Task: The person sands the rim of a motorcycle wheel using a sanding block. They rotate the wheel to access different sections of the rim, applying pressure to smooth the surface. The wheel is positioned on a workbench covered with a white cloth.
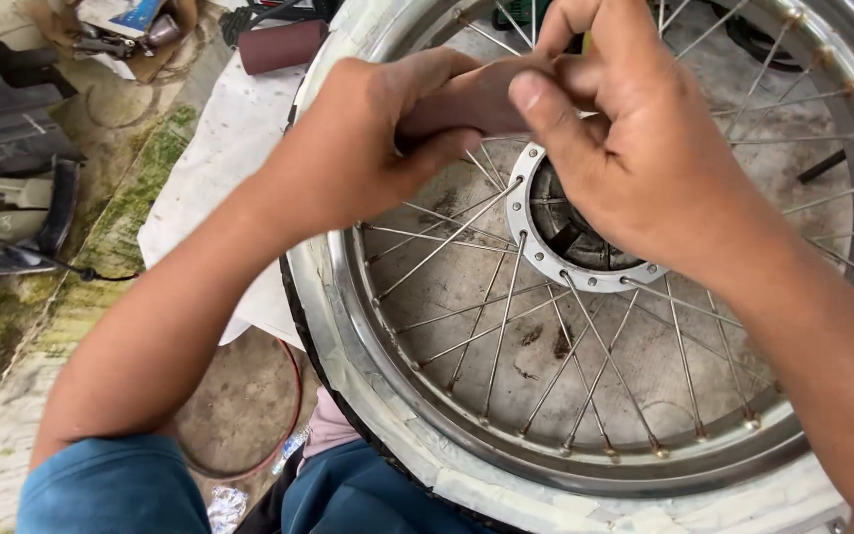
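Item: strip of sandpaper (467,99), reddish brown, upper middle of the frame, held above the hub of a spoked wheel. Your left hand (368,148) pinches one end between thumb and curled fingers. Your right hand (635,168) pinches the other end with thumb and forefinger pressed together. The strip is folded or bent between the two hands; how many layers, you cannot tell from here.

Item: hub (570,237), centre of the frame, grey metal ring with small holes around it, dark inside. It lies just below your right hand.

Item: spokes (506,316), thin and silver, fanning from the hub to the rim (546,457), which curves along the lower part of the frame. The tyre (348,376) around the rim is wrapped in pale tape.

Handling note, as a judgement: keep both pinches firm and the strip taut, fold it narrow enough to pass between two spokes, and keep your fingertips clear of the spoke ends at the hub.

Item: roll of sandpaper (284,44), same reddish colour, upper left, well apart from your hands.

Item: white cloth (219,168) under the wheel, left of centre.

Item: dark plastic parts (7,109), far left edge, on a mossy floor.

Item: your blue trouser knees (121,489), bottom left.
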